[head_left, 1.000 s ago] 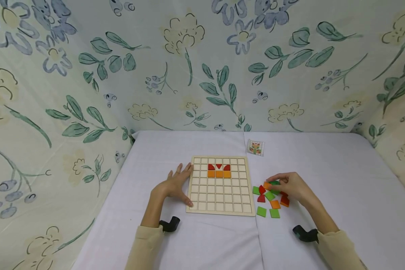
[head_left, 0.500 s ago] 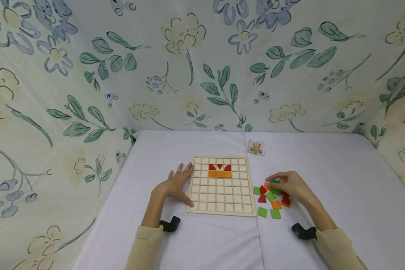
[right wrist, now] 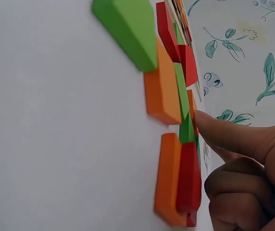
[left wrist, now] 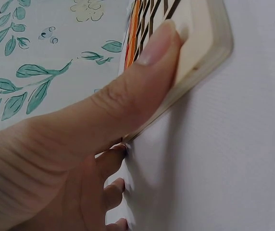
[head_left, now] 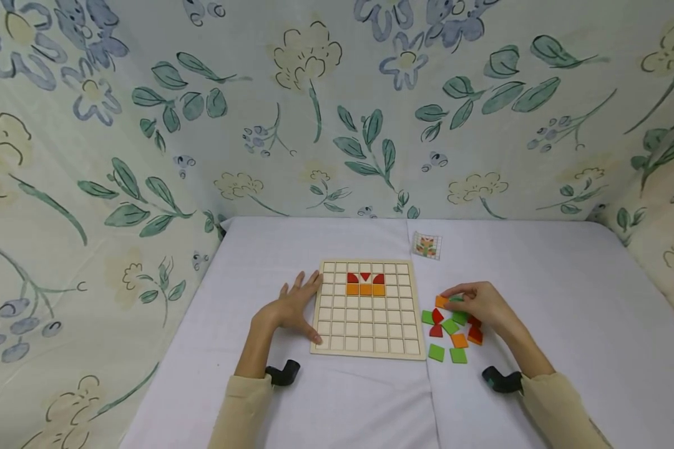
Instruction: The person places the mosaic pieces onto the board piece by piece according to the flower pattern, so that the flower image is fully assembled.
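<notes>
My left hand [head_left: 288, 308] lies spread along the left edge of a wooden grid board [head_left: 371, 330]. In the left wrist view its straight thumb [left wrist: 123, 94] rests on the board's near corner, and the other fingertips reach the edge. Three orange square tiles [head_left: 366, 289] sit in a row on the board, below red pieces [head_left: 377, 279]. Over the loose tiles to the right, my right hand [head_left: 485, 307] pinches an orange tile [head_left: 440, 302] between thumb and forefinger. Its remaining fingers are curled in the right wrist view, where the tile is mostly hidden.
Green tiles [head_left: 436, 353], red pieces [head_left: 435, 331] and another orange tile [head_left: 459, 340] lie scattered beside the board's right edge. A small pattern card [head_left: 427, 246] is behind them. A floral cloth [head_left: 365, 156] hangs at the back of the white-covered table [head_left: 365, 405].
My right hand has moved slightly away from me and to the left, and the orange tile at its fingertips has shifted with it. My left hand and the board stay put.
</notes>
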`<control>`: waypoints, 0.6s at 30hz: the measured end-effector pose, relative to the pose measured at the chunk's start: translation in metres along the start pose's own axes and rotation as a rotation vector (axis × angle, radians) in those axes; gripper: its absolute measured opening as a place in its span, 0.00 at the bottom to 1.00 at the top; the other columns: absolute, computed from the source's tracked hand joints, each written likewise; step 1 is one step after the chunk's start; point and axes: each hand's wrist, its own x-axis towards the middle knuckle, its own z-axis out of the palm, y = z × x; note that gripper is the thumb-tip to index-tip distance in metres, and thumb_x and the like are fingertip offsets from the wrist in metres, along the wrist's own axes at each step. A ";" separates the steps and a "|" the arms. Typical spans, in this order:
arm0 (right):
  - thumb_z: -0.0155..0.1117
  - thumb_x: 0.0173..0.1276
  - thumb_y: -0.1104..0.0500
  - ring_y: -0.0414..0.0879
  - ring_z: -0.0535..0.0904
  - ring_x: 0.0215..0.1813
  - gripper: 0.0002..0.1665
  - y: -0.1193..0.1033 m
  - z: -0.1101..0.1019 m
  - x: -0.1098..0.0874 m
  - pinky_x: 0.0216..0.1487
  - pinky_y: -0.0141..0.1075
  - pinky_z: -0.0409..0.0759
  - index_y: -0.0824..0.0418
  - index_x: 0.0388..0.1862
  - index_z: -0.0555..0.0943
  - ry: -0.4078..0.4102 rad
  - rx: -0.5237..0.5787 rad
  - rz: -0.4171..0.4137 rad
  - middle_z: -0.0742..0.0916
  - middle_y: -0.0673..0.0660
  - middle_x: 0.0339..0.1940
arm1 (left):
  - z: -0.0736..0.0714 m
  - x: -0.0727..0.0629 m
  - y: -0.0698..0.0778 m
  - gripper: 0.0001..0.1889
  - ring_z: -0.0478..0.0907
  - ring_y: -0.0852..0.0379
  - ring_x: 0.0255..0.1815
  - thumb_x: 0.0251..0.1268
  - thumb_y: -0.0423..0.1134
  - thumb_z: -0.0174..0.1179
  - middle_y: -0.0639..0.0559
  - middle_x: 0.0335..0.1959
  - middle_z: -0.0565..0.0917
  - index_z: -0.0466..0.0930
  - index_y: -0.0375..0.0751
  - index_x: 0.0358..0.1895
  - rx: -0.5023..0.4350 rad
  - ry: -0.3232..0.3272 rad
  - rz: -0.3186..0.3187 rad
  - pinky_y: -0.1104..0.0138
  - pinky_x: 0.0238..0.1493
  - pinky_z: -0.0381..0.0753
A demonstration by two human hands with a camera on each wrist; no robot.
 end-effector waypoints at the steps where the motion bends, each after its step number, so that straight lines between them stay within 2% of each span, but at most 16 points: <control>1: 0.74 0.67 0.55 0.44 0.65 0.22 0.21 0.001 0.000 0.001 0.21 0.31 0.61 0.65 0.56 0.87 0.004 0.001 0.004 0.67 0.49 0.18 | 0.000 0.000 0.000 0.75 0.28 0.41 0.88 0.35 0.53 0.86 0.50 0.88 0.38 0.40 0.45 0.86 -0.001 0.002 0.003 0.38 0.86 0.32; 11: 0.77 0.64 0.54 0.44 0.63 0.23 0.27 0.006 -0.004 0.000 0.22 0.33 0.59 0.65 0.59 0.85 -0.003 0.020 0.050 0.66 0.48 0.17 | 0.000 0.000 -0.001 0.75 0.29 0.39 0.88 0.35 0.53 0.87 0.49 0.88 0.39 0.41 0.43 0.86 -0.009 0.005 0.005 0.37 0.85 0.33; 18: 0.78 0.62 0.56 0.43 0.62 0.21 0.27 0.000 0.001 0.001 0.21 0.31 0.59 0.67 0.58 0.85 0.006 0.022 0.025 0.66 0.48 0.17 | -0.001 0.001 0.000 0.75 0.27 0.42 0.88 0.36 0.54 0.86 0.52 0.88 0.37 0.39 0.46 0.86 -0.004 -0.009 -0.004 0.40 0.86 0.31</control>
